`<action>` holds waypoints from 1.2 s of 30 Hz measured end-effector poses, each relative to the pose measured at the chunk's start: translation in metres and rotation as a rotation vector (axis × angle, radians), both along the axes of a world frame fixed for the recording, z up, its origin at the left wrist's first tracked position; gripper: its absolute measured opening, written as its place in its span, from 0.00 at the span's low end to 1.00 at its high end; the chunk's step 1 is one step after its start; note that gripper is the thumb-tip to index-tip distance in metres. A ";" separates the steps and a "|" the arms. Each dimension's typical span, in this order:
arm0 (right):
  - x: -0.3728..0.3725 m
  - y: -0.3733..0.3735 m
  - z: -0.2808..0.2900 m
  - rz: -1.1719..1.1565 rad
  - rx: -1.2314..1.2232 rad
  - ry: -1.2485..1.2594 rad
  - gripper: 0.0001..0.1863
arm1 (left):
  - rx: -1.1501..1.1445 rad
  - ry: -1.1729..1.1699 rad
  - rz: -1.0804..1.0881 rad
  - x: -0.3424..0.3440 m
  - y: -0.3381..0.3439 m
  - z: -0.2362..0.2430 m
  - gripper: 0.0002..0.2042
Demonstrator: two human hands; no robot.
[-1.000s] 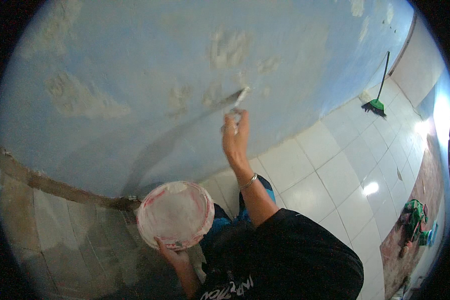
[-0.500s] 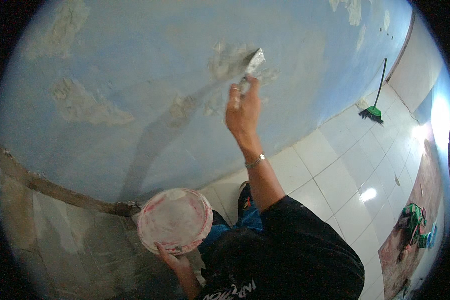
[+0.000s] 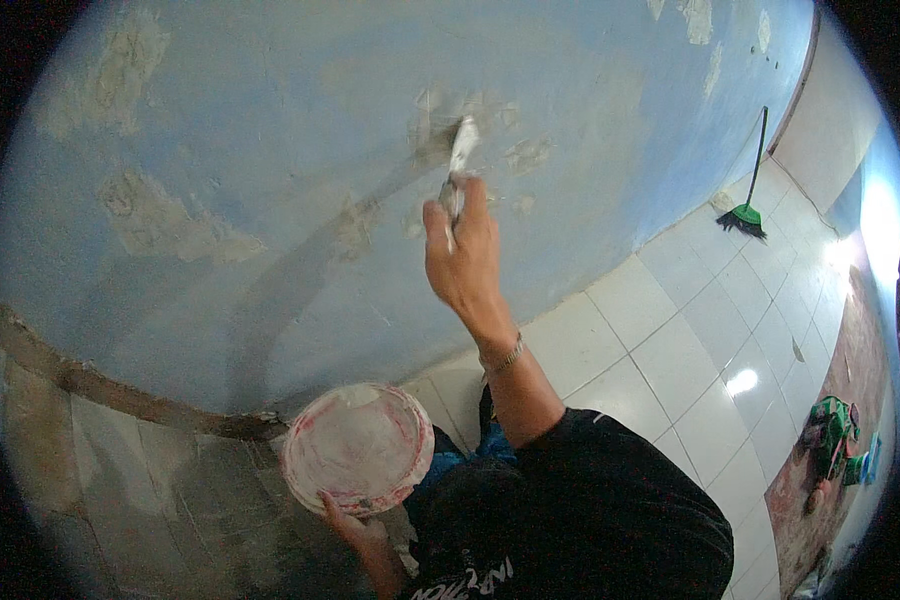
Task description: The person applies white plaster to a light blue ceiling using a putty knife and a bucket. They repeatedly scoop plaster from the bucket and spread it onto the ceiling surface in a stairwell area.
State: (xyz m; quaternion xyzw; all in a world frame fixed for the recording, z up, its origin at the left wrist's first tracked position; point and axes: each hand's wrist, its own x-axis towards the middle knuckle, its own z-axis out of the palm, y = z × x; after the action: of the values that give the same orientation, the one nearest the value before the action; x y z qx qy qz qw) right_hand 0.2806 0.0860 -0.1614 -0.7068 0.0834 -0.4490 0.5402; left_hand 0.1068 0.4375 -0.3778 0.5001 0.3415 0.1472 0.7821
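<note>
My right hand point(image 3: 467, 252) is closed round the handle of a putty knife point(image 3: 464, 145). Its pale, smeared blade points up at the blue wall point(image 3: 320, 90), close to a grey-white filler patch point(image 3: 435, 118); motion blur hides whether blade and wall touch. Low on the left, my left hand point(image 3: 355, 522) grips the near rim of a round white lid point(image 3: 355, 445) with reddish smears and whitish paste on its face. Part of that hand lies hidden beneath the lid. More rough patches point(image 3: 170, 215) mark the wall around the knife.
A broom point(image 3: 745, 218) with a green head leans near the wall at the right. White floor tiles point(image 3: 660, 330) run along the wall's foot. A pile of green and coloured items point(image 3: 832, 435) lies on a reddish floor strip at far right. A bare, rough strip point(image 3: 120, 395) edges the wall at lower left.
My right hand and the putty knife have moved left and slightly down, the blade turning more upright. The lid in my left hand has shifted slightly right and down.
</note>
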 end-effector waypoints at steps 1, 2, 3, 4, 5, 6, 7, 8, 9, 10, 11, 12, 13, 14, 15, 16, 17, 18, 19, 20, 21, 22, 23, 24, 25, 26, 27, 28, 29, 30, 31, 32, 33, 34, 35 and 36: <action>-0.009 0.001 -0.013 0.095 0.080 -0.010 0.20 | 0.006 0.042 -0.013 0.000 0.003 -0.001 0.36; -0.020 -0.002 -0.028 0.202 0.167 0.004 0.20 | 0.035 0.051 -0.021 0.000 0.006 -0.003 0.36; -0.032 -0.007 -0.045 0.220 0.188 -0.100 0.21 | -0.022 0.011 -0.042 0.001 0.008 -0.006 0.36; -0.045 -0.016 -0.062 0.204 0.261 -0.007 0.20 | -0.052 -0.056 -0.059 0.002 0.010 -0.009 0.36; -0.057 -0.024 -0.079 0.179 0.249 -0.049 0.20 | -0.081 -0.111 -0.079 0.001 0.011 -0.012 0.35; -0.068 -0.031 -0.095 0.176 0.325 0.048 0.20 | -0.069 -0.119 -0.083 0.000 0.012 -0.014 0.36; -0.078 -0.037 -0.108 0.195 0.343 0.039 0.20 | -0.056 -0.119 -0.093 -0.001 0.012 -0.015 0.36; -0.088 -0.040 -0.120 0.174 0.403 0.133 0.21 | -0.066 -0.085 -0.051 -0.001 0.011 -0.015 0.36; -0.099 -0.044 -0.130 0.164 0.485 0.255 0.23 | -0.067 -0.138 -0.118 -0.001 0.010 -0.014 0.36; -0.113 -0.047 -0.138 0.210 0.522 0.252 0.24 | -0.094 -0.161 -0.131 -0.001 0.008 -0.012 0.37; -0.126 -0.049 -0.146 0.258 0.599 0.312 0.24 | -0.123 -0.212 -0.173 0.000 0.007 -0.008 0.37; -0.138 -0.051 -0.152 0.277 0.706 0.455 0.25 | -0.119 -0.153 -0.161 0.003 0.005 -0.005 0.37; -0.148 -0.054 -0.158 0.437 0.806 0.302 0.25 | -0.119 -0.118 -0.171 0.004 0.005 -0.001 0.36; -0.159 -0.057 -0.162 0.569 0.936 0.229 0.24 | -0.118 -0.066 -0.147 0.002 0.005 0.003 0.36; -0.167 -0.056 -0.167 0.682 1.083 0.155 0.23 | -0.133 -0.082 -0.199 0.002 0.004 0.004 0.36; -0.174 -0.058 -0.168 0.723 1.081 0.175 0.21 | -0.147 -0.086 -0.224 0.003 0.002 0.005 0.36; -0.178 -0.061 -0.168 0.743 1.088 0.182 0.20 | -0.158 -0.121 -0.240 0.005 -0.003 0.005 0.35; -0.180 -0.064 -0.167 0.777 1.088 0.187 0.18 | -0.028 -0.137 -0.268 0.005 -0.010 0.003 0.35; -0.181 -0.068 -0.163 0.801 1.065 0.190 0.17 | 0.195 -0.157 -0.322 0.007 -0.018 0.004 0.34; -0.181 -0.071 -0.158 0.718 0.886 0.307 0.16 | 0.406 -0.272 -0.415 0.008 -0.027 0.005 0.34; -0.181 -0.077 -0.152 0.670 0.698 0.431 0.16 | 0.756 -0.283 -0.568 0.008 -0.034 0.010 0.34; -0.183 -0.083 -0.143 0.569 0.516 0.608 0.16 | 0.244 -0.234 -0.452 0.008 -0.041 0.018 0.33; -0.182 -0.087 -0.137 0.593 0.246 0.555 0.15 | -0.218 -0.210 -0.374 0.010 -0.048 0.026 0.32; -0.181 -0.092 -0.129 0.547 -0.015 0.546 0.15 | -0.230 -0.149 -0.331 0.010 -0.054 0.037 0.31; -0.178 -0.097 -0.124 0.541 -0.278 0.491 0.19 | -0.247 -0.170 -0.344 0.013 -0.062 0.045 0.30; -0.173 -0.101 -0.119 0.536 -0.452 0.458 0.19 | -0.258 -0.276 -0.391 0.014 -0.068 0.053 0.29; -0.168 -0.106 -0.115 0.524 -0.627 0.421 0.20 | -0.297 -0.228 -0.372 0.016 -0.074 0.058 0.29; -0.162 -0.112 -0.112 0.509 -0.814 0.397 0.21 | -0.345 -0.254 -0.379 0.015 -0.083 0.059 0.29; -0.155 -0.112 -0.114 0.510 -0.876 0.481 0.22 | -0.391 -0.297 -0.415 0.017 -0.084 0.056 0.28; -0.149 -0.115 -0.113 0.473 -0.954 0.430 0.22 | -0.391 -0.297 -0.402 0.016 -0.087 0.056 0.28; -0.138 -0.116 -0.117 0.461 -1.046 0.395 0.22 | -0.402 -0.304 -0.417 0.018 -0.084 0.049 0.28; -0.130 -0.117 -0.119 0.451 -1.133 0.358 0.23 | -0.400 -0.304 -0.418 0.019 -0.081 0.044 0.28; -0.124 -0.118 -0.123 0.494 -1.137 0.397 0.25 | -0.412 -0.314 -0.422 0.019 -0.077 0.036 0.28; -0.118 -0.119 -0.127 0.490 -1.196 0.392 0.25 | -0.415 -0.320 -0.413 0.020 -0.074 0.027 0.28; -0.113 -0.119 -0.130 0.485 -1.254 0.385 0.25 | -0.416 -0.326 -0.405 0.018 -0.072 0.021 0.28; -0.110 -0.122 -0.133 0.446 -1.286 0.352 0.26 | -0.303 -0.301 -0.398 0.017 -0.069 0.014 0.28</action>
State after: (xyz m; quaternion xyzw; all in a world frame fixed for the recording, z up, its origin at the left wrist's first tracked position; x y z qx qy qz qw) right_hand 0.1705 -0.0364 -0.2942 -0.9485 -0.2594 -0.1665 0.0727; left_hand 0.1237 0.3686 -0.3637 0.4072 0.1347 0.0106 0.9033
